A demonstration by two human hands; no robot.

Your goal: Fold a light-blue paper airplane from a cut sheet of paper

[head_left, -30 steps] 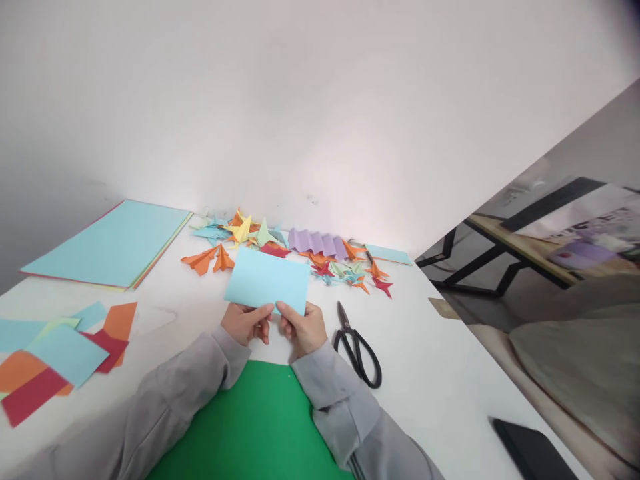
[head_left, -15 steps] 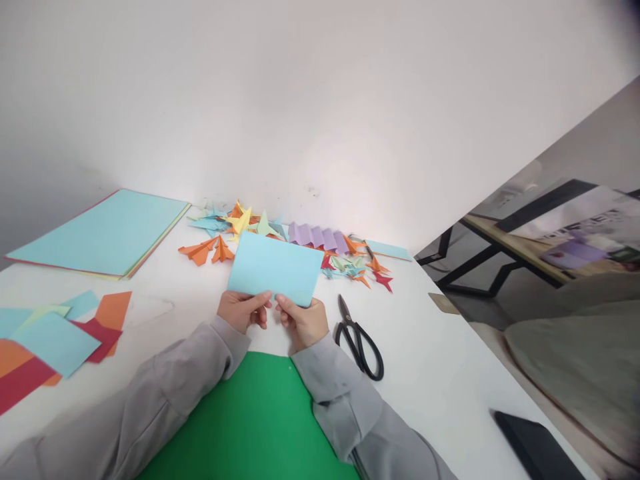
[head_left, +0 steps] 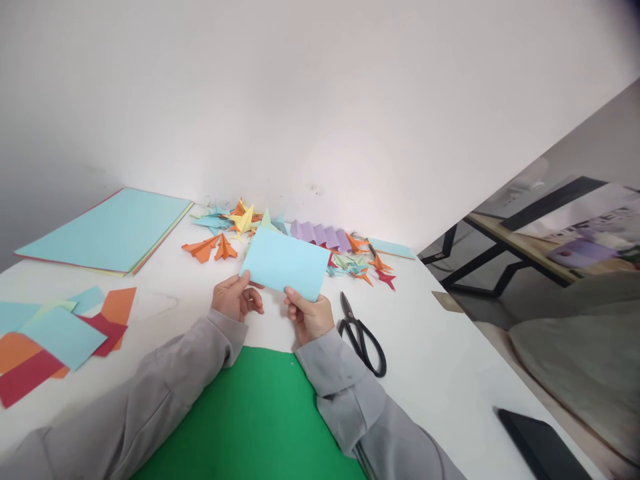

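Note:
A light blue sheet of paper [head_left: 289, 261] is held up above the white table, tilted with its right side lower. My left hand [head_left: 234, 297] pinches its lower left corner, thumb on the front face. Near the lower right corner, my right hand [head_left: 311, 313] grips the same sheet with the thumb in front; the fingers behind are partly hidden. Below both hands lies a green sheet [head_left: 250, 413]. Black-handled scissors [head_left: 361, 337] rest right of my right hand, blades pointing away from me.
Folded paper pieces [head_left: 243, 219] and a pleated purple paper [head_left: 320, 235] lie along the wall. A stack of large coloured sheets [head_left: 107, 230] is at the back left, with loose paper cuts [head_left: 65, 337] nearer. A black flat object [head_left: 543, 443] sits near the right edge.
My left hand has slid from the bottom edge out to the lower left corner. The blue sheet has shifted slightly up and right, tilting more. The view has moved slightly.

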